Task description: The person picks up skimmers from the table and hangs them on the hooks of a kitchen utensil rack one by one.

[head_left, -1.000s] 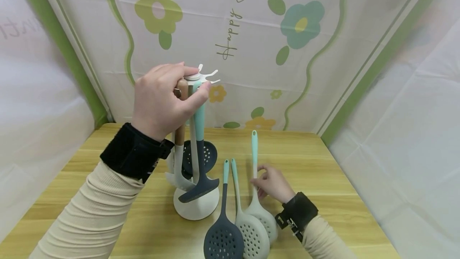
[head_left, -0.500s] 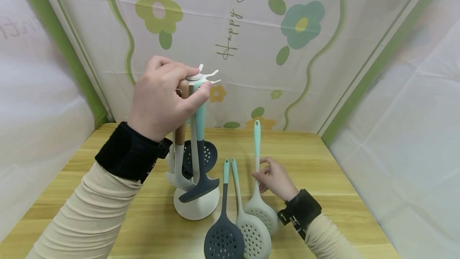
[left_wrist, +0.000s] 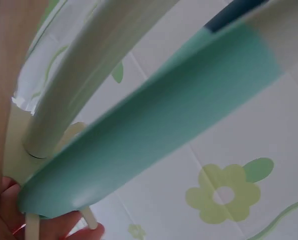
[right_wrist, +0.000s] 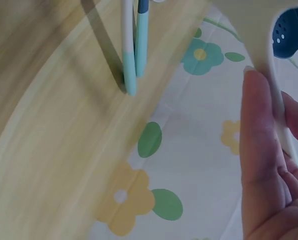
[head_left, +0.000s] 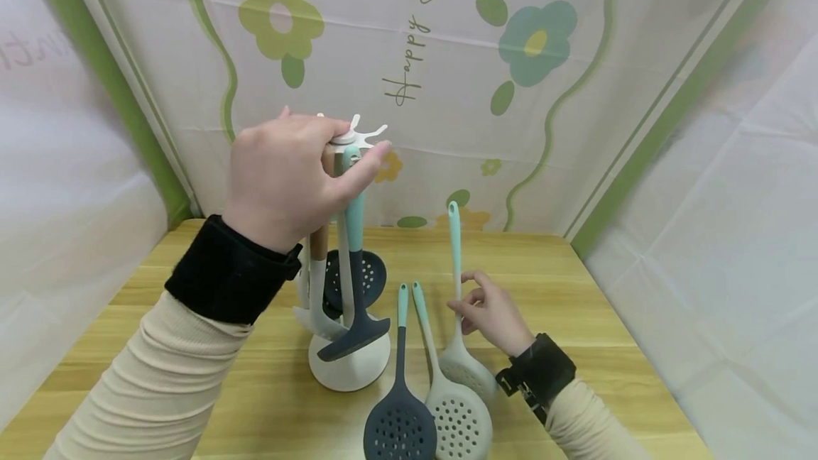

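Observation:
In the head view my left hand (head_left: 281,176) grips the top of a white utensil rack (head_left: 348,371), thumb stretched across a hanging teal handle (head_left: 355,222). That handle belongs to a dark turner (head_left: 358,339); a wooden-handled grey utensil (head_left: 318,289) and a dark slotted ladle (head_left: 373,279) hang beside it. My right hand (head_left: 495,314) pinches the shaft of a light grey skimmer (head_left: 466,368) with a teal handle end, held upright and tilted. In the right wrist view, thumb and finger sit either side of the skimmer's shaft (right_wrist: 261,45). The palm hides part of the rack's top.
A dark skimmer (head_left: 399,424) and a second light grey skimmer (head_left: 460,421) lie side by side at the front of the wooden table (head_left: 255,396). Free white hooks (head_left: 373,135) stick out from the rack's right side. A flowered cloth (head_left: 447,91) stands behind.
My right hand has lifted the skimmer, its handle rising and its head tipping. The light grey skimmer on the table has shifted slightly right. My left thumb has moved outward at the rack's top.

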A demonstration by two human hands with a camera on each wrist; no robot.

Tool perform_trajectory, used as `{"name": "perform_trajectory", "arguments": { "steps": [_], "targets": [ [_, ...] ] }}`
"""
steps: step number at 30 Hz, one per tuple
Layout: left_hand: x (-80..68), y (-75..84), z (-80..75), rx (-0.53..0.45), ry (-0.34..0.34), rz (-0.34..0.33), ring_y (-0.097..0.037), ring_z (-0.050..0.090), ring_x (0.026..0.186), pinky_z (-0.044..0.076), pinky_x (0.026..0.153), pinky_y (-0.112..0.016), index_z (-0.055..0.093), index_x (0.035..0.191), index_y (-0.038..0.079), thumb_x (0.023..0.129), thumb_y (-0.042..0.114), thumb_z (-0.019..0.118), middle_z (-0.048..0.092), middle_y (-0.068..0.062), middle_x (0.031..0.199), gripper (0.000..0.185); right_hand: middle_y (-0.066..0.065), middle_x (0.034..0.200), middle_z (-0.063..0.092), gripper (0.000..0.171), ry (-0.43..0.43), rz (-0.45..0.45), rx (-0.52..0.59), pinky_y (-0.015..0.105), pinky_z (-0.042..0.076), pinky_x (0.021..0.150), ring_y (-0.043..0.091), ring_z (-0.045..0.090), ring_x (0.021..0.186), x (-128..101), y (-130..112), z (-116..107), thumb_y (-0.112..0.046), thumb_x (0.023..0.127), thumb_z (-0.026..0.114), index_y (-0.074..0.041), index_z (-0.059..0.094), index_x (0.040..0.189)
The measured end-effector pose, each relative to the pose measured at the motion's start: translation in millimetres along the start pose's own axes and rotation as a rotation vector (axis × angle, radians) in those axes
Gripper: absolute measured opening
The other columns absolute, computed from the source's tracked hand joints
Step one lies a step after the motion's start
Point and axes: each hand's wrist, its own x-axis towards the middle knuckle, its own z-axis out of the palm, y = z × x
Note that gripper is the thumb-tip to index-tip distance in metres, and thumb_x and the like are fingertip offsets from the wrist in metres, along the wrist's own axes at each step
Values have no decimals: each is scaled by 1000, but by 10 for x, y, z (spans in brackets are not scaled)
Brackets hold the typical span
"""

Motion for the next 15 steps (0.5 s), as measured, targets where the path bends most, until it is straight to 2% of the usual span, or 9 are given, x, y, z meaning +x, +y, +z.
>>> {"name": "perform_trajectory", "arguments": {
  "steps": [4, 8, 11, 13, 15],
  "targets": [
    [-2, 37, -30, 60, -16, 10, -23, 62, 52, 58, 75, -53, 77, 95, 2, 90, 52, 57, 69, -9, 64, 55, 9, 77, 66, 48, 11, -14, -33, 40, 61, 62, 18, 67, 60, -4, -15, 5, -12, 91, 69, -2, 47, 133],
    [-16, 29, -10, 40, 16, 29, -21, 54, 47, 58, 67, -50, 76, 92, 2, 90, 44, 55, 57, -5, 53, 47, 9, 78, 66, 48, 27, -25, -59, 36, 60, 61, 17, 67, 60, -11, -50, 10, -12, 91, 69, -3, 48, 132],
    [-27, 18, 5, 21, 30, 39, -19, 53, 48, 55, 59, -47, 76, 92, 2, 90, 41, 55, 54, -4, 51, 44, 9, 78, 67, 47, 41, -32, -67, 35, 60, 60, 17, 67, 60, -19, -82, 16, -11, 90, 69, -2, 48, 132],
    [-33, 14, 8, 15, 30, 40, -21, 59, 54, 55, 59, -46, 76, 93, 2, 90, 40, 54, 55, -4, 51, 44, 9, 78, 67, 46, 49, -39, -65, 35, 60, 61, 17, 67, 60, -25, -100, 19, -10, 91, 69, -2, 48, 132],
    [-38, 12, 7, 14, 30, 39, -24, 69, 67, 58, 65, -47, 77, 97, 2, 89, 39, 54, 57, -5, 51, 44, 9, 79, 68, 46, 56, -47, -59, 35, 60, 61, 17, 67, 60, -30, -116, 23, -9, 91, 68, -2, 49, 131]
  ]
}}
